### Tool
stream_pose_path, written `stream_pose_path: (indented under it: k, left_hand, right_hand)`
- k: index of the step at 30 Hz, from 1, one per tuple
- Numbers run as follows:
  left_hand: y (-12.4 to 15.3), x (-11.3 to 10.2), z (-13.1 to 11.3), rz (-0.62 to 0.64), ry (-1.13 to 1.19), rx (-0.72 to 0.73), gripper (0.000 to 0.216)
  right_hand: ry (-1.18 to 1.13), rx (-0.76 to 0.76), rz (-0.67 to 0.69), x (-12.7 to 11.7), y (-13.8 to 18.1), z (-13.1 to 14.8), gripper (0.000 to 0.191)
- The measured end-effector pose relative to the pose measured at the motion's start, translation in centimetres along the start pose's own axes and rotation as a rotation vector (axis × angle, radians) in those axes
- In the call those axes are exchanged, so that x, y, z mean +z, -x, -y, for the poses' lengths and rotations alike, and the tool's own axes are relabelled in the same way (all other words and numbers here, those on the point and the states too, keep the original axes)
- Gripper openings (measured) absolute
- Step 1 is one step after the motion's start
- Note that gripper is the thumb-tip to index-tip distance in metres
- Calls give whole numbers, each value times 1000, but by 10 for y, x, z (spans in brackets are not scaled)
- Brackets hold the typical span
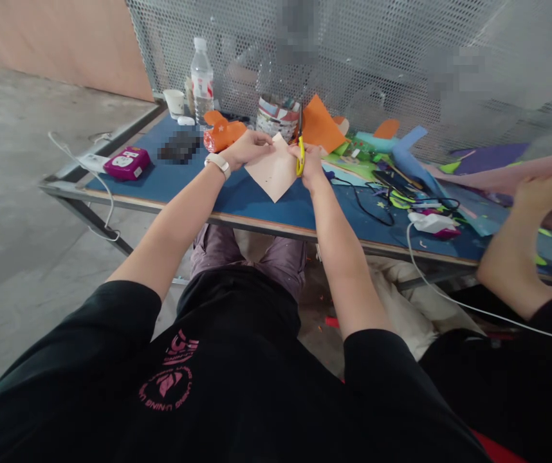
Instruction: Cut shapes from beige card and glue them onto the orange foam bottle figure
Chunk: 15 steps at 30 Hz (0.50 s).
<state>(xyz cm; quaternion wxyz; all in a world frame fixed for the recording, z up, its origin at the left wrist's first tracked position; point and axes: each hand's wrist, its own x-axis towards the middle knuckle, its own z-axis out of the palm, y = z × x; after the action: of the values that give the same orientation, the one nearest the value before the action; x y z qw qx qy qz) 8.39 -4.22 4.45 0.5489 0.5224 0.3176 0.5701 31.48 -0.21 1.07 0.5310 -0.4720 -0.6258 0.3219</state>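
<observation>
A square of pale cream-pink paper [275,170] is turned cornerwise above the table's front half. My left hand [251,148] pinches it near its upper left edge, with the fingers closed. On the other side, my right hand [311,164] is closed around the yellow handles of a pair of scissors [300,154], and its fingers also touch the paper's right side. The dark blades point up and away from me. Behind the left hand lies an orange paper piece [225,130]; an orange sheet [323,125] leans behind the right hand.
The blue table [160,186] carries a plastic bottle [202,80], a paper cup [174,103], a magenta device [127,163] and a patterned container [278,116]. Cables and paper scraps [396,186] crowd the right side. Another person's arm [517,238] rests there. A perforated metal panel [353,58] stands behind.
</observation>
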Motion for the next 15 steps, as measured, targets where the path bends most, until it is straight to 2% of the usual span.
stream_pose_path:
  k: [4, 9, 15]
  left_hand:
    - [-15, -8, 13, -9, -73, 36, 38]
    - [-24, -12, 19, -72, -75, 104, 40]
    - [-27, -13, 27, -83, -32, 106, 41]
  right_hand:
    - [109, -66, -32, -1, 4, 8, 77]
    - [296, -204, -47, -10, 13, 18, 76]
    - [207, -200, -100, -13, 16, 21, 77]
